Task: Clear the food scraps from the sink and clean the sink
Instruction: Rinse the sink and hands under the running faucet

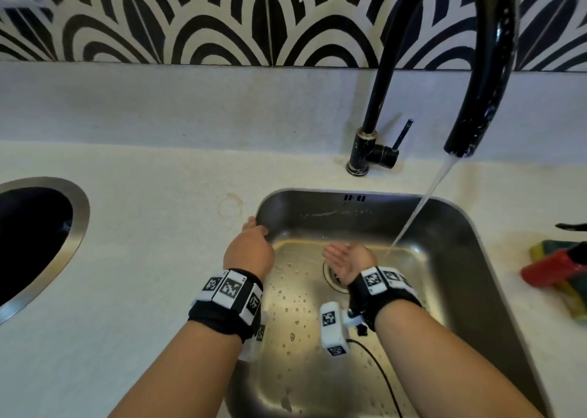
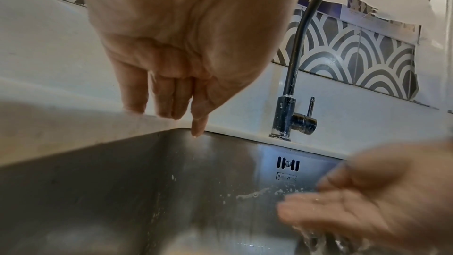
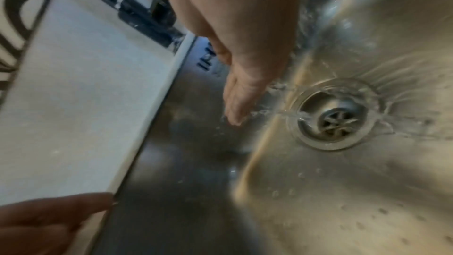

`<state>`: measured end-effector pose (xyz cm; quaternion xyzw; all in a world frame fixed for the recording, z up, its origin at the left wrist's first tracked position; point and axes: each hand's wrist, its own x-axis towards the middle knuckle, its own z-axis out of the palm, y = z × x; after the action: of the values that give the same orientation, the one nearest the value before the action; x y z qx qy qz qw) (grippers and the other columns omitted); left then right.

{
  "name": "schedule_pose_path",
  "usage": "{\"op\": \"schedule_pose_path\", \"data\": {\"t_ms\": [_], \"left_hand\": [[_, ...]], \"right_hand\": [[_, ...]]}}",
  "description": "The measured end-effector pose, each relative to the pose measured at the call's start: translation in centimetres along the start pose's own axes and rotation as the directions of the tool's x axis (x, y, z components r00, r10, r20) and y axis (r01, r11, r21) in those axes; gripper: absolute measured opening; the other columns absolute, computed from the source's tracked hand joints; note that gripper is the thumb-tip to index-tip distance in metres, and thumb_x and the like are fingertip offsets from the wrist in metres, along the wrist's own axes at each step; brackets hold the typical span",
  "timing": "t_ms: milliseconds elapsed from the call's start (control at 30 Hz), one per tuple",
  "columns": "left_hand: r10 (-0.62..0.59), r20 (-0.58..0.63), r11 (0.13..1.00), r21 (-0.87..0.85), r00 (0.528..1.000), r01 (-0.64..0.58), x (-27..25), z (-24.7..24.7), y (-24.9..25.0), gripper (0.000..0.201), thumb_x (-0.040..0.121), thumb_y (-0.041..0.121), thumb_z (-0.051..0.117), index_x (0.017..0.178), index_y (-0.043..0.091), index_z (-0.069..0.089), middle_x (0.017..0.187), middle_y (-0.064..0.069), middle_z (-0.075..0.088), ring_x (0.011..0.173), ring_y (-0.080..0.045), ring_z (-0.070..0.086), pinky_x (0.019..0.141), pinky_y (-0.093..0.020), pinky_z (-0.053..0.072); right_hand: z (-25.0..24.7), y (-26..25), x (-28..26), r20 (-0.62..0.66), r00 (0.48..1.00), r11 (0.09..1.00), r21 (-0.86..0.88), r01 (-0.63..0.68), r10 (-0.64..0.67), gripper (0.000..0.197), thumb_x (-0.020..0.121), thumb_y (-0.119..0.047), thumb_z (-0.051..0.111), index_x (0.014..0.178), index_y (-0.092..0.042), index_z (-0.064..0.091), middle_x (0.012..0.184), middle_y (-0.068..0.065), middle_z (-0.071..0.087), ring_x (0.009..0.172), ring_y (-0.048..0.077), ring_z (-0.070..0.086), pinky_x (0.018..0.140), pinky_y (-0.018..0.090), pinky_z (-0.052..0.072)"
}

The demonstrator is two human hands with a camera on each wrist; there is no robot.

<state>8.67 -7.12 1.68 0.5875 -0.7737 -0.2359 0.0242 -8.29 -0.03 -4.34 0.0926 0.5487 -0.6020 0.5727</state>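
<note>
Forearms: both are seen nearest the head camera, reaching forward over the front edge of the sink [image 1: 460, 227]; each wrist is wrapped in a black band with white marker blocks.
Left hand [image 1: 251, 249]: it is laid on the sink's rear left corner, fingers [image 2: 133, 92] straight and loosely together, tips touching the rim where steel meets countertop [image 1: 143, 258]; nothing is held.
Right hand [image 1: 347, 258]: it is held palm up inside the basin, fingers [image 2: 306, 212] extended and relaxed, just beside the falling water; nothing is gripped.
Sink: a steel basin is set into the countertop; the floor is wet and beaded with drops, and pale smears are seen on the rear wall below the overflow slots [image 1: 354, 198].
Drain [image 3: 335, 117]: it lies at the middle of the basin floor, with water running into it; it is partly hidden by the right hand in the head view.
Tap [image 1: 374, 138]: a black gooseneck is mounted at the rear edge of the countertop; a stream [image 1: 422, 204] is poured from its spout into the right half of the basin.
Sponges [image 1: 559, 268]: a stack is placed at the right edge of the countertop.
Round opening [image 1: 35, 239]: a steel-rimmed hole is cut at the left edge of the countertop.
</note>
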Motion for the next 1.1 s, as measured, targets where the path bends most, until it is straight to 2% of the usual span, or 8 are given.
{"op": "schedule_pose_path", "data": {"t_ms": [267, 400, 600, 767, 833, 900, 967, 1100], "left_hand": [[0.017, 0.017, 0.999, 0.031, 1.000, -0.018, 0.3, -0.4, -0.1, 0.036, 0.095, 0.012, 0.035, 0.125, 0.014, 0.055, 0.150, -0.007, 0.034, 0.115, -0.028, 0.056, 0.089, -0.034, 0.042], [0.014, 0.006, 1.000, -0.016, 1.000, -0.014, 0.6, 0.1, -0.6, 0.039, 0.094, 0.012, 0.038, 0.128, 0.018, 0.055, 0.157, 0.000, 0.023, 0.125, -0.023, 0.050, 0.098, -0.031, 0.039], [-0.004, -0.036, 0.997, -0.074, 0.999, 0.002, 0.1, 0.3, -0.3, 0.040, 0.095, 0.012, 0.038, 0.132, 0.017, 0.052, 0.156, -0.001, 0.025, 0.128, -0.021, 0.048, 0.103, -0.031, 0.037], [0.084, -0.071, 0.944, -0.314, 0.994, -0.103, -0.1, 1.2, 2.0, 0.035, 0.093, 0.020, 0.050, 0.127, 0.015, 0.056, 0.134, -0.006, 0.054, 0.118, -0.020, 0.054, 0.096, -0.022, 0.041], [0.089, 0.038, 0.823, -0.565, 0.995, -0.052, -0.1, 2.1, 4.2, 0.029, 0.094, 0.024, 0.053, 0.119, 0.013, 0.062, 0.115, -0.004, 0.065, 0.098, -0.015, 0.060, 0.078, -0.014, 0.045], [0.089, 0.275, 0.500, -0.844, 0.957, 0.196, -0.4, 3.3, 6.8, 0.029, 0.096, 0.027, 0.051, 0.113, 0.007, 0.064, 0.103, -0.004, 0.066, 0.088, -0.013, 0.060, 0.071, -0.019, 0.048], [0.155, 0.473, 0.164, -0.878, 0.868, 0.449, -0.6, 4.7, 8.7, 0.033, 0.100, 0.029, 0.042, 0.109, 0.004, 0.061, 0.101, -0.008, 0.065, 0.090, -0.016, 0.061, 0.075, -0.025, 0.049], [0.185, 0.612, -0.014, -0.781, 0.769, 0.625, -0.1, 7.1, 10.5, 0.042, 0.102, 0.031, 0.031, 0.099, 0.002, 0.061, 0.098, -0.012, 0.066, 0.088, -0.019, 0.063, 0.075, -0.026, 0.049]], "right_hand": [[8.7, -4.0, 1.1, 0.075, 0.983, 0.983, -0.074, 0.171, -0.165, 0.046, 0.102, -0.015, 0.022, 0.142, 0.007, 0.029, 0.150, 0.025, 0.030, 0.138, 0.038, 0.032, 0.113, 0.046, 0.031], [5.5, -3.6, 0.9, 0.005, 0.984, 0.983, -0.045, 0.180, -0.180, 0.046, 0.104, -0.020, 0.021, 0.141, 0.003, 0.035, 0.149, 0.019, 0.036, 0.139, 0.032, 0.034, 0.114, 0.041, 0.026], [-3.2, -0.9, -1.6, -0.022, 1.000, 0.989, 0.145, 0.013, -0.010, 0.043, 0.103, -0.027, 0.026, 0.127, 0.000, 0.049, 0.134, 0.019, 0.052, 0.123, 0.031, 0.049, 0.105, 0.037, 0.035], [-6.2, -2.0, -2.1, -0.020, 1.000, 0.970, 0.244, -0.008, 0.013, 0.033, 0.101, -0.023, 0.031, 0.102, -0.001, 0.056, 0.108, 0.017, 0.061, 0.093, 0.027, 0.058, 0.090, 0.036, 0.044], [-6.2, -2.9, -2.4, -0.007, 1.000, 0.969, 0.248, -0.001, 0.003, 0.030, 0.100, -0.020, 0.033, 0.102, 0.000, 0.056, 0.097, 0.018, 0.063, 0.089, 0.028, 0.058, 0.091, 0.038, 0.044], [-6.0, -3.7, -2.9, 0.016, 1.000, 0.965, 0.263, -0.001, -0.004, 0.031, 0.100, -0.018, 0.034, 0.095, 0.002, 0.057, 0.094, 0.019, 0.062, 0.088, 0.029, 0.058, 0.090, 0.039, 0.048], [-6.1, -4.3, -3.0, 0.029, 1.000, 0.961, 0.278, 0.001, -0.010, 0.030, 0.099, -0.018, 0.037, 0.091, 0.002, 0.058, 0.088, 0.019, 0.065, 0.086, 0.030, 0.061, 0.073, 0.037, 0.057], [-7.7, -5.5, -3.1, 0.037, 0.999, 0.964, 0.264, 0.027, -0.038, 0.036, 0.099, -0.019, 0.042, 0.079, 0.000, 0.065, 0.079, 0.016, 0.070, 0.072, 0.025, 0.071, 0.063, 0.032, 0.060]]}}
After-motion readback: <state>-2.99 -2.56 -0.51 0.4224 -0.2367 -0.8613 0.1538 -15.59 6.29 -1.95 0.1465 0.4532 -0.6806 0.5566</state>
